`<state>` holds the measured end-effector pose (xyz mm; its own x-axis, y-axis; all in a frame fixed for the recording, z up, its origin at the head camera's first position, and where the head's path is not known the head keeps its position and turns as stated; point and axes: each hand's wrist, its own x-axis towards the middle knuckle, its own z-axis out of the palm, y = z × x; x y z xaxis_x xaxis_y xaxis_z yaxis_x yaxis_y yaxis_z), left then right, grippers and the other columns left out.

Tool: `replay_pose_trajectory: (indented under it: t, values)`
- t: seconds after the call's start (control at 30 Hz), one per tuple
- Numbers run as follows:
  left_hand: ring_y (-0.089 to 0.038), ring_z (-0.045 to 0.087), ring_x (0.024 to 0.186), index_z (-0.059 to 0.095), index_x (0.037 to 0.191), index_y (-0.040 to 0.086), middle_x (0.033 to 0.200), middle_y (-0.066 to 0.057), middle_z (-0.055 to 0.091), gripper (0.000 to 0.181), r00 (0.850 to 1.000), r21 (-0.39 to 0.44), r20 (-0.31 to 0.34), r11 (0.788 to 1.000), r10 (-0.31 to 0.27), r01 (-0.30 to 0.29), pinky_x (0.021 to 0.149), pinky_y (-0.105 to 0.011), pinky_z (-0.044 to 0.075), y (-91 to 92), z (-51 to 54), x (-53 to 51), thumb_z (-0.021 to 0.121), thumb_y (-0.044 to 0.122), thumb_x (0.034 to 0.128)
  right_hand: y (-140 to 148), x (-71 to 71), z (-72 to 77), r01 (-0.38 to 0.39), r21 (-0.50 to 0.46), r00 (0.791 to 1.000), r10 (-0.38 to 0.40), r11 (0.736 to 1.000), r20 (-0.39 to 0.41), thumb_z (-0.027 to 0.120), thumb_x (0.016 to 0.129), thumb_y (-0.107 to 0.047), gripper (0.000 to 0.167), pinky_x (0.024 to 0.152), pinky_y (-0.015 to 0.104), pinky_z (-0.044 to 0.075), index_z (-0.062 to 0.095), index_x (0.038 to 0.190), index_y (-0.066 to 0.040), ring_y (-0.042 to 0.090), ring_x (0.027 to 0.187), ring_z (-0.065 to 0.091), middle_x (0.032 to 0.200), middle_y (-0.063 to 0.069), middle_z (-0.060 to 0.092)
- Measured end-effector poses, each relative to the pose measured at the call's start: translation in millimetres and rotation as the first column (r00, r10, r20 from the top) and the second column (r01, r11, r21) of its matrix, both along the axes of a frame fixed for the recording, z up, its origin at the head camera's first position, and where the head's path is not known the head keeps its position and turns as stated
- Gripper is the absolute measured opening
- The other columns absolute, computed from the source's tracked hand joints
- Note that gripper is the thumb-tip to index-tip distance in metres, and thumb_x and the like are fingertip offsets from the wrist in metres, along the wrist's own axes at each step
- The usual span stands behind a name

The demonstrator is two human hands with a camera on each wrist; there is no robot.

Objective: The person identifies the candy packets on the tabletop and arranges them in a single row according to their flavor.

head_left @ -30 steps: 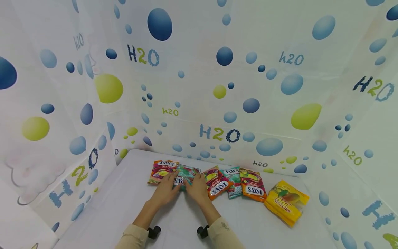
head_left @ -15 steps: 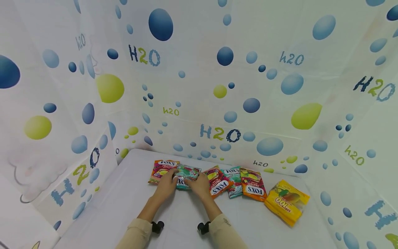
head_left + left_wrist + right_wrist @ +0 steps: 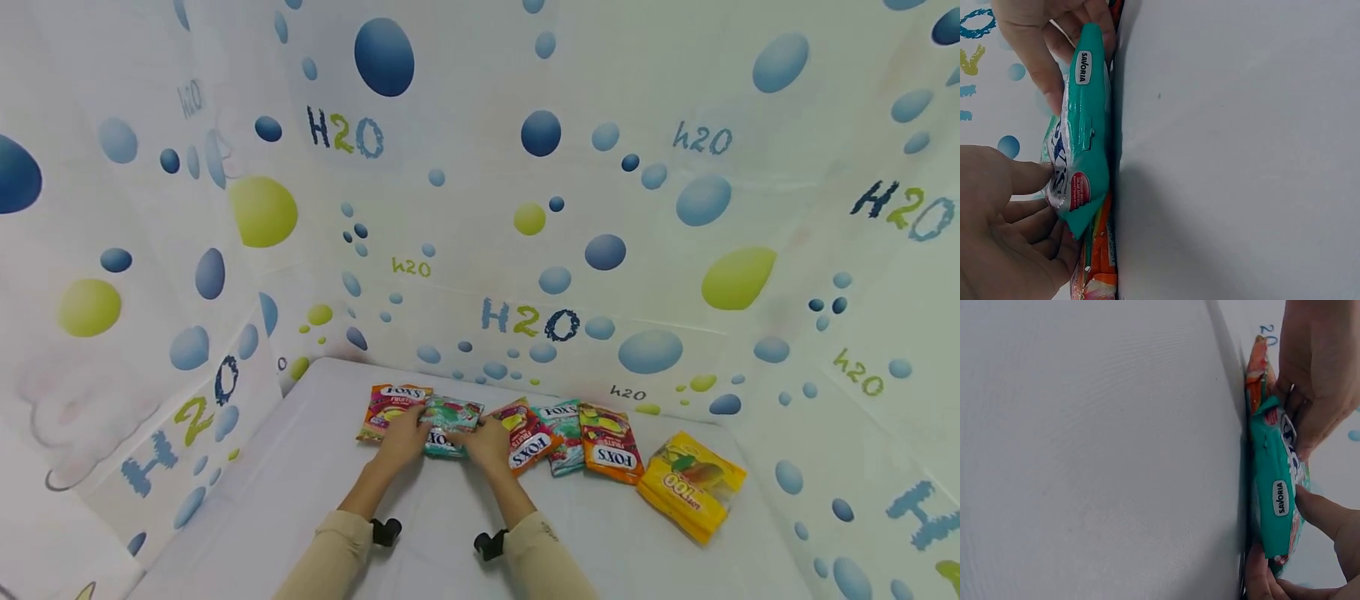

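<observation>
My left grip (image 3: 402, 439) and right grip (image 3: 489, 446) pinch the teal packet (image 3: 453, 413) at opposite ends, likely to steady it evenly

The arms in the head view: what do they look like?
They are a person's: the left hand and right hand are bare. Both sleeves are beige, the right one with a small dark mark. A small black device shows at each sleeve's end.
</observation>
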<state>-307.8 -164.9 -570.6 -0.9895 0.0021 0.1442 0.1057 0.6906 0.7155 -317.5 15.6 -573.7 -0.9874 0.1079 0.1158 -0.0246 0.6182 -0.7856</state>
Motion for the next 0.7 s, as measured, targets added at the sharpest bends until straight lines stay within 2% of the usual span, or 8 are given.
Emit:
replay_pose_trajectory:
  t: [0.07, 0.23, 0.3, 0.4, 0.5, 0.57, 0.7]
  values:
    - [-0.048, 0.054, 0.133, 0.054, 0.142, -0.01, 0.139, -0.029, 0.06, 0.045, 1.0, 0.018, 0.017, 1.0, 0.006, -0.006, 0.11, -0.059, 0.044, -1.3, -0.2, -1.2, 0.06, 0.014, 0.1047, 0.7, 0.5, 1.0, 0.007, -0.025, 1.0, -0.007, 1.0, 0.005, 0.094, 0.074, -0.039, 0.051, 0.07, 0.039, 0.053, 0.077, 0.099, 0.002, 0.019, 0.077, 0.06, 0.089, 0.009, 0.075]
    - [-0.047, 0.056, 0.132, 0.056, 0.141, -0.009, 0.138, -0.028, 0.062, 0.045, 1.0, 0.026, 0.001, 1.0, 0.003, -0.003, 0.11, -0.059, 0.044, -3.2, -2.8, -1.6, 0.063, 0.014, 0.1031, 1.4, 0.8, 1.3, 0.003, -0.084, 1.0, -0.001, 0.996, 0.023, 0.089, 0.081, -0.037, 0.045, 0.07, 0.038, 0.051, 0.078, 0.099, 0.003, 0.018, 0.08, 0.059, 0.095, 0.011, 0.077]
    - [-0.046, 0.057, 0.13, 0.056, 0.141, -0.008, 0.137, -0.027, 0.062, 0.044, 1.0, 0.027, -0.012, 1.0, 0.005, -0.004, 0.109, -0.059, 0.045, -3.7, -3.8, -0.5, 0.064, 0.013, 0.1027, 0.7, 0.1, 0.6, 0.007, -0.092, 0.999, -0.003, 0.996, 0.041, 0.088, 0.081, -0.039, 0.048, 0.073, 0.039, 0.052, 0.078, 0.101, 0.004, 0.02, 0.083, 0.061, 0.104, 0.015, 0.077]
    - [-0.045, 0.059, 0.128, 0.057, 0.141, -0.008, 0.135, -0.027, 0.064, 0.044, 1.0, 0.047, -0.019, 0.999, 0.014, -0.013, 0.107, -0.058, 0.047, -3.5, -4.4, 0.8, 0.065, 0.013, 0.1022, -0.2, -1.3, -1.5, 0.032, -0.133, 0.996, -0.02, 0.991, 0.088, 0.086, 0.083, -0.042, 0.056, 0.083, 0.043, 0.056, 0.076, 0.108, 0.007, 0.026, 0.097, 0.066, 0.125, 0.022, 0.072]
    - [-0.043, 0.062, 0.124, 0.058, 0.141, -0.008, 0.132, -0.026, 0.067, 0.045, 1.0, 0.076, -0.017, 0.997, 0.02, -0.019, 0.104, -0.056, 0.05, -3.6, -4.9, 2.6, 0.066, 0.013, 0.1019, -0.8, -1.5, -3.8, 0.062, -0.229, 0.99, -0.03, 0.972, 0.139, 0.085, 0.085, -0.04, 0.061, 0.098, 0.047, 0.053, 0.073, 0.117, 0.011, 0.033, 0.118, 0.063, 0.142, 0.024, 0.062]
    - [-0.042, 0.063, 0.122, 0.058, 0.141, -0.008, 0.131, -0.025, 0.067, 0.045, 1.0, 0.095, -0.017, 0.995, 0.017, -0.016, 0.103, -0.055, 0.05, -4.0, -5.2, 4.2, 0.067, 0.012, 0.1016, -1.0, -0.8, -5.2, 0.079, -0.303, 0.985, -0.029, 0.95, 0.168, 0.085, 0.086, -0.036, 0.062, 0.106, 0.049, 0.049, 0.07, 0.122, 0.012, 0.036, 0.13, 0.058, 0.147, 0.023, 0.057]
    - [-0.04, 0.064, 0.122, 0.058, 0.142, -0.006, 0.131, -0.023, 0.068, 0.047, 1.0, 0.135, -0.006, 0.991, 0.01, -0.009, 0.103, -0.054, 0.051, -4.9, -6.2, 7.5, 0.069, 0.013, 0.101, -0.7, -0.2, -9.2, 0.088, -0.39, 0.982, -0.014, 0.917, 0.189, 0.086, 0.086, -0.03, 0.057, 0.108, 0.048, 0.048, 0.07, 0.124, 0.01, 0.035, 0.13, 0.057, 0.145, 0.023, 0.06]
